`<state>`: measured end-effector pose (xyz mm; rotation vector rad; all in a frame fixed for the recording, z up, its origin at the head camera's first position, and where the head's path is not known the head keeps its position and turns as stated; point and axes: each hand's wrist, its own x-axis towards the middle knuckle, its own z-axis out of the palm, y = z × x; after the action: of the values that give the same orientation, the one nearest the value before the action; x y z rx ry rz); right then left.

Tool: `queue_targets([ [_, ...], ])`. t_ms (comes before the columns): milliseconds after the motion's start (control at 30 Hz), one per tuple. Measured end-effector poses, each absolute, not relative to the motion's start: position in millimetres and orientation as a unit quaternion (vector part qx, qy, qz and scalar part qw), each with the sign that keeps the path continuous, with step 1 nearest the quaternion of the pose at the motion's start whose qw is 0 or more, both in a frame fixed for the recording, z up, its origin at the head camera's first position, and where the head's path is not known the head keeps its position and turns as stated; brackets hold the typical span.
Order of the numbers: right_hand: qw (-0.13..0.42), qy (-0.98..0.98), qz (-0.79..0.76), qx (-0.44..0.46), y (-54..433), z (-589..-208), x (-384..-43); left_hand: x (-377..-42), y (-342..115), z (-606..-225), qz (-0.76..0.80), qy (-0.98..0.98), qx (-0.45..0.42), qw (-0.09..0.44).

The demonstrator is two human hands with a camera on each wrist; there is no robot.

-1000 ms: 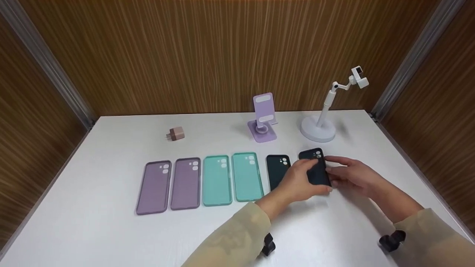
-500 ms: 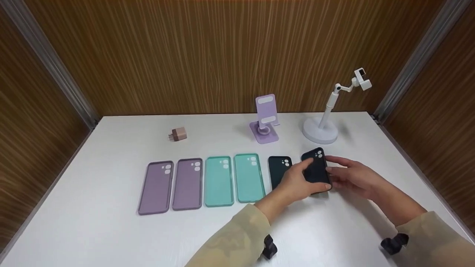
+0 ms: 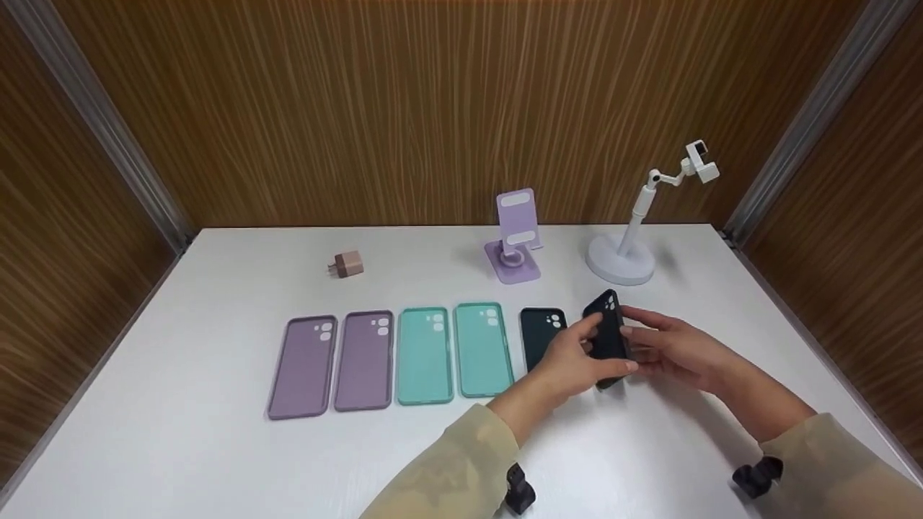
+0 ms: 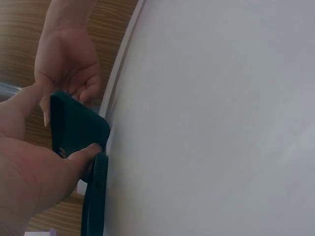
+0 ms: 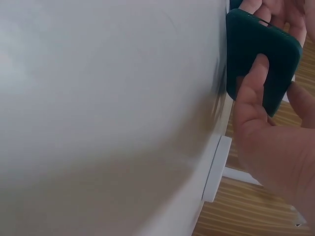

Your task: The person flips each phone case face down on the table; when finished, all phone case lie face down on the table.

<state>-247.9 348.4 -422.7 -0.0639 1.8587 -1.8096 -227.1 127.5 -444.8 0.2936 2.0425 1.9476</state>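
Observation:
Both hands hold a dark phone case [image 3: 611, 339] tilted up on its side above the right part of the white table [image 3: 216, 461]. My left hand [image 3: 566, 360] grips its left and lower edges, thumb at the bottom corner. From the right, my right hand [image 3: 685, 353] holds it, and in the right wrist view a finger presses the case's back [image 5: 246, 49]. A second dark phone case [image 3: 539, 335] lies flat, partly hidden by the left hand. To its left lie two mint phone cases [image 3: 424, 357] and two purple phone cases [image 3: 303, 367] in a row.
Behind the row stand a purple phone stand [image 3: 518, 220] and a white stand with a jointed arm [image 3: 620, 259]. A pinkish-brown plug charger [image 3: 349, 264] lies at the back left. Wood-grain panels [image 3: 433, 108] enclose the table's back and sides.
The held dark case has turned from facing up to a steep tilt, its right edge raised and its face narrower in the head view. Both hands have shifted slightly left with it.

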Motion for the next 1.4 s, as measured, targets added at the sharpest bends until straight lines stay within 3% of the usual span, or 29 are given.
queue_targets([
  [400, 0.278, 0.707, -0.649, -0.046, 338.6, -420.8, -248.0, -226.5, 127.8, -446.9, 0.702, 0.686, 0.113, 0.151],
  [1033, 0.282, 0.730, -0.619, -0.069, 338.2, -423.6, -248.8, -226.7, 123.3, -444.0, 0.779, 0.590, 0.086, 0.195],
  [1400, 0.227, 0.750, -0.621, -0.032, 344.7, -422.1, -245.3, -222.3, 118.4, -437.1, 0.803, 0.555, 0.100, 0.193],
])
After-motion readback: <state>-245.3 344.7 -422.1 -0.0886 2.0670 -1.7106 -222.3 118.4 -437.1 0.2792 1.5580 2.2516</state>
